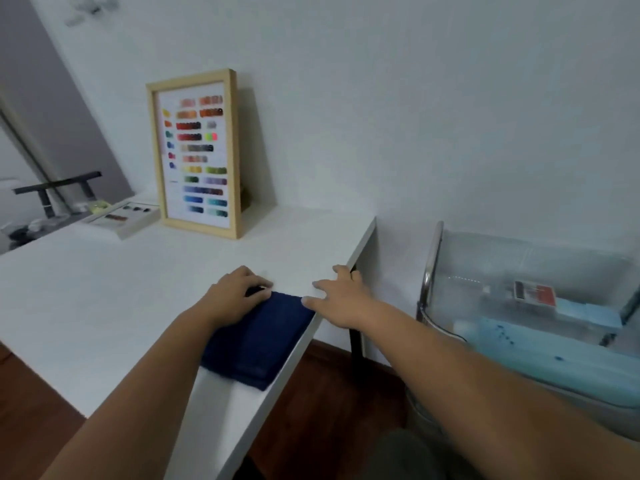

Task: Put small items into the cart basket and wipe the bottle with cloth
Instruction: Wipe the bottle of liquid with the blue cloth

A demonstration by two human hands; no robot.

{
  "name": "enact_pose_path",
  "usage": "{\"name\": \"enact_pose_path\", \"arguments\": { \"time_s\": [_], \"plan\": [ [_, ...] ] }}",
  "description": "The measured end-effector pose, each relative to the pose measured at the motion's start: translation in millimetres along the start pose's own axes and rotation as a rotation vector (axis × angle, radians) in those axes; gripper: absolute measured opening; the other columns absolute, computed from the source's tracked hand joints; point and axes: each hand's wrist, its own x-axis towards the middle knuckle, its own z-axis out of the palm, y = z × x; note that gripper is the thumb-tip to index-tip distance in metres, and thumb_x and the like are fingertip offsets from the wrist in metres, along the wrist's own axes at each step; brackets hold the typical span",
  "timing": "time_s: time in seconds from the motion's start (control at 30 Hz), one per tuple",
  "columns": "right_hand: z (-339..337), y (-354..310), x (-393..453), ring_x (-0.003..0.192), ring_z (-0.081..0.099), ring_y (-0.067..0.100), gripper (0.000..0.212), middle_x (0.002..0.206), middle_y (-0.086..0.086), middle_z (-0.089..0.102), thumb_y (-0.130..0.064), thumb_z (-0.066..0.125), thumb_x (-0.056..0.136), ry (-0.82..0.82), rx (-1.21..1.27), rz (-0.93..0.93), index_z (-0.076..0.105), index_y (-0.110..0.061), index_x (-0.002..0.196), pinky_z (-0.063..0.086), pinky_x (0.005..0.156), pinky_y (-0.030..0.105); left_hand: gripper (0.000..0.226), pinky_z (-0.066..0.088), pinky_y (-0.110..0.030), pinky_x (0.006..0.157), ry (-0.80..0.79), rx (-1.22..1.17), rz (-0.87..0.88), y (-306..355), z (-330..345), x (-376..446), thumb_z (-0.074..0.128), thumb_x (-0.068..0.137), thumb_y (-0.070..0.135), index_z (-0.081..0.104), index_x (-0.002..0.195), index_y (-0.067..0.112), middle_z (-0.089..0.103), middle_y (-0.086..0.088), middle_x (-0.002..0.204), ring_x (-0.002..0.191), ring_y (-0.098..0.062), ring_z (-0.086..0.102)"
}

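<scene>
A folded dark blue cloth (258,344) lies at the right edge of the white table (104,306). My left hand (235,296) rests on its far left corner, fingers curled over something small and dark that I cannot make out. My right hand (341,299) lies flat with fingers spread on the table edge, touching the cloth's far right corner. The cart basket (431,271), with a metal rim and clear walls, stands to the right of the table; it holds a red-and-white box (535,294) and light blue packs (554,362). No bottle is in view.
A wood-framed colour chart (197,154) leans against the wall at the back of the table. A white tray of small dark items (121,218) lies to its left. A black rack (59,188) stands beyond the table's far left. Brown floor shows below.
</scene>
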Motion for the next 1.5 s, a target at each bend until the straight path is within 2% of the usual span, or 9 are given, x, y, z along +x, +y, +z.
{"name": "enact_pose_path", "arguments": {
  "time_s": [0.2, 0.33, 0.43, 0.57, 0.77, 0.9, 1.03, 1.23, 1.5],
  "plan": [
    [24.7, -9.9, -8.3, 0.131, 0.023, 0.024, 0.028, 0.144, -0.001, 0.034, -0.051, 0.058, 0.086, 0.271, 0.024, -0.069, 0.065, -0.034, 0.107, 0.026, 0.104, 0.041, 0.011, 0.041, -0.031, 0.09, -0.074, -0.085, 0.035, -3.1, -15.7, -1.2, 0.063, 0.092, 0.042, 0.068, 0.1, 0.035, 0.052, 0.01, 0.106, 0.103, -0.012, 0.052],
    [14.5, -9.8, -25.4, 0.111, 0.048, 0.018, 0.011, 0.11, -0.008, 0.059, -0.035, 0.067, 0.081, 0.244, 0.339, -0.12, 0.056, -0.036, 0.08, 0.044, 0.083, 0.031, 0.01, 0.045, -0.028, 0.078, -0.097, -0.31, 0.124, 21.2, -43.1, -8.2, 0.063, 0.094, 0.035, 0.067, 0.085, 0.039, 0.065, 0.013, 0.096, 0.094, -0.009, 0.061],
    [-0.2, -0.5, -52.5, 0.088, 0.068, 0.014, 0.027, 0.091, -0.005, 0.071, -0.032, 0.07, 0.075, 0.151, 0.798, -0.146, 0.049, -0.042, 0.088, 0.057, 0.078, 0.035, 0.01, 0.052, -0.029, 0.077, -0.108, -0.51, 0.278, 54.4, -62.4, -20.3, 0.064, 0.094, 0.028, 0.069, 0.089, 0.034, 0.071, 0.01, 0.094, 0.088, -0.008, 0.067],
    [-14.4, 16.0, -92.4, 0.1, 0.066, 0.011, 0.062, 0.111, -0.008, 0.067, -0.046, 0.083, 0.064, 0.172, 0.872, -0.181, 0.05, -0.045, 0.117, 0.058, 0.084, 0.037, 0.006, 0.059, -0.036, 0.079, -0.17, -0.628, 0.503, 117.1, -67.3, -31.6, 0.068, 0.091, 0.025, 0.07, 0.096, 0.023, 0.072, 0.001, 0.095, 0.091, -0.02, 0.069],
    [-66.8, 52.1, -154.0, 0.08, 0.071, 0.016, 0.015, 0.087, 0.0, 0.075, -0.032, 0.074, 0.083, 0.538, 0.844, -0.082, 0.07, -0.022, 0.094, 0.06, 0.073, 0.041, 0.024, 0.059, -0.027, 0.072, -0.048, -0.836, 0.606, 208.9, -48.0, -21.9, 0.075, 0.085, 0.023, 0.066, 0.106, 0.032, 0.068, -0.002, 0.089, 0.082, -0.017, 0.069],
    [-105.3, 89.8, -191.7, 0.082, 0.072, 0.022, 0.018, 0.087, 0.002, 0.076, -0.034, 0.074, 0.082, 0.654, 0.937, 0.038, 0.075, -0.018, 0.09, 0.059, 0.077, 0.046, 0.035, 0.056, -0.022, 0.073, 0.02, -1.02, 0.516, 262.0, -13.0, -10.0, 0.076, 0.085, 0.026, 0.06, 0.115, 0.03, 0.064, 0.001, 0.095, 0.077, -0.016, 0.063],
    [-131.2, 135.8, -223.2, 0.08, 0.072, 0.026, 0.017, 0.083, 0.006, 0.076, -0.034, 0.074, 0.082, 0.818, 1.101, 0.207, 0.076, -0.017, 0.078, 0.057, 0.076, 0.046, 0.028, 0.049, -0.015, 0.068, 0.059, -0.577, 0.54, 299.9, 44.8, 4.0, 0.064, 0.094, 0.028, 0.054, 0.12, 0.031, 0.062, 0.009, 0.096, 0.075, -0.006, 0.062],
    [-145.6, 203.1, -262.3, 0.082, 0.074, 0.025, 0.031, 0.09, 0.004, 0.077, -0.037, 0.078, 0.075, 0.967, 1.446, 0.424, 0.073, -0.016, 0.097, 0.057, 0.067, 0.036, 0.031, 0.049, -0.033, 0.099, -0.186, 0.249, 0.398, 327.3, 111.4, 45.1, 0.058, 0.092, 0.003, 0.066, 0.121, 0.01, 0.063, -0.01, 0.125, 0.114, -0.024, 0.06],
    [-128.2, 231.8, -271.9, 0.083, 0.072, 0.026, 0.035, 0.09, 0.005, 0.077, -0.039, 0.078, 0.073, 0.93, 1.582, 0.531, 0.073, -0.015, 0.097, 0.056, 0.064, 0.036, 0.066, 0.037, -0.035, 0.108, -0.44, 0.336, 0.348, 329.1, 138.3, 73.2, 0.076, 0.082, 0.016, 0.049, 0.143, 0.016, 0.05, -0.008, 0.143, 0.131, -0.026, 0.048]
  ]
}}
